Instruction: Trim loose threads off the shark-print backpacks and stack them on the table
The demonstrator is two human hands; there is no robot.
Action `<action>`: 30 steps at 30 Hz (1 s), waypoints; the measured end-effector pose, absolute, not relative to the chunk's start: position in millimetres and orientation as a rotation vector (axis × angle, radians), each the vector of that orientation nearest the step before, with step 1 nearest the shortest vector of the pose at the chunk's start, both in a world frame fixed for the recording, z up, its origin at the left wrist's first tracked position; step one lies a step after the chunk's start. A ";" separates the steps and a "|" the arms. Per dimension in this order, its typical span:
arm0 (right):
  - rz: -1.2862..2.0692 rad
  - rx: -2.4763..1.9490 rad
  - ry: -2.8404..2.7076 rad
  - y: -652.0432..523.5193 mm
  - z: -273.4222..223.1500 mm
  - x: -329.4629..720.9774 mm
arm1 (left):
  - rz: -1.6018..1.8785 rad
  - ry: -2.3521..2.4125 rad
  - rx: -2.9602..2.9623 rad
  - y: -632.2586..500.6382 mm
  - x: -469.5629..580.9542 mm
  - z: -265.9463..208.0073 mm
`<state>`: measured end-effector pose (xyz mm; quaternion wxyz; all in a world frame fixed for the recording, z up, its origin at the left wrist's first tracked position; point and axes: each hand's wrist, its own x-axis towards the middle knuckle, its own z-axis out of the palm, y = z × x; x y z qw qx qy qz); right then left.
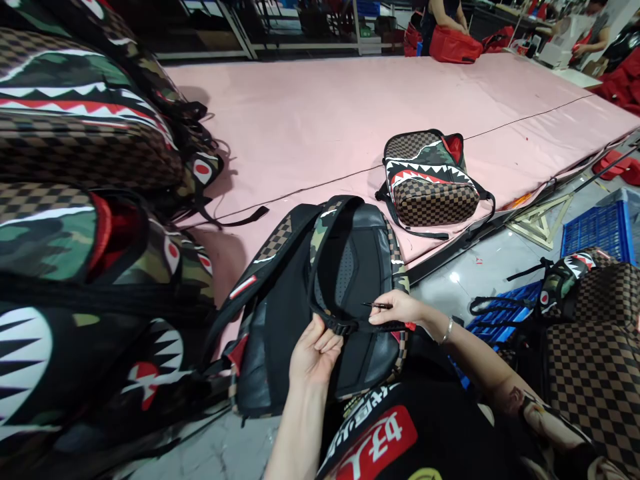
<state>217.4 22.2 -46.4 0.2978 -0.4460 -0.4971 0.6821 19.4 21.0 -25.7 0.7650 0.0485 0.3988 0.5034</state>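
Observation:
A backpack (280, 353) lies in front of me at the table's near edge, its black padded back and shoulder straps facing up. My left hand (316, 347) pinches the lower end of the camouflage-lined shoulder strap (317, 267), close to a black buckle (342, 327). In my right hand (397, 310) is a thin, dark, pointed tool (377, 305), perhaps tweezers or small snips, pointing left. Those fingers also seem to touch black webbing beside the buckle. A red tab (410, 326) shows just below my right hand.
A smaller checkered shark-mouth backpack (435, 200) sits on the pink-covered table (300, 133). Stacked backpacks (90, 153) crowd the left side. At right, more checkered bags (595, 347) lie by blue crates (600, 227). Beyond the table, a person (447, 17) handles a red bag (454, 45).

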 end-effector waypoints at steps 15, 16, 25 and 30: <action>2.072 -1.187 -1.016 33.1 -42.6 217.8 | 1.161 0.898 0.159 21.5 31.2 -17.4; 2.084 -1.185 -1.005 33.9 -42.2 217.6 | 1.163 0.912 0.198 21.0 31.7 -17.3; 2.040 -1.244 -0.990 35.9 -40.4 216.7 | 1.108 1.065 0.472 12.1 34.5 -9.4; 1.883 -1.298 -1.086 29.1 -40.9 211.7 | 1.047 1.136 0.672 9.7 37.9 -12.1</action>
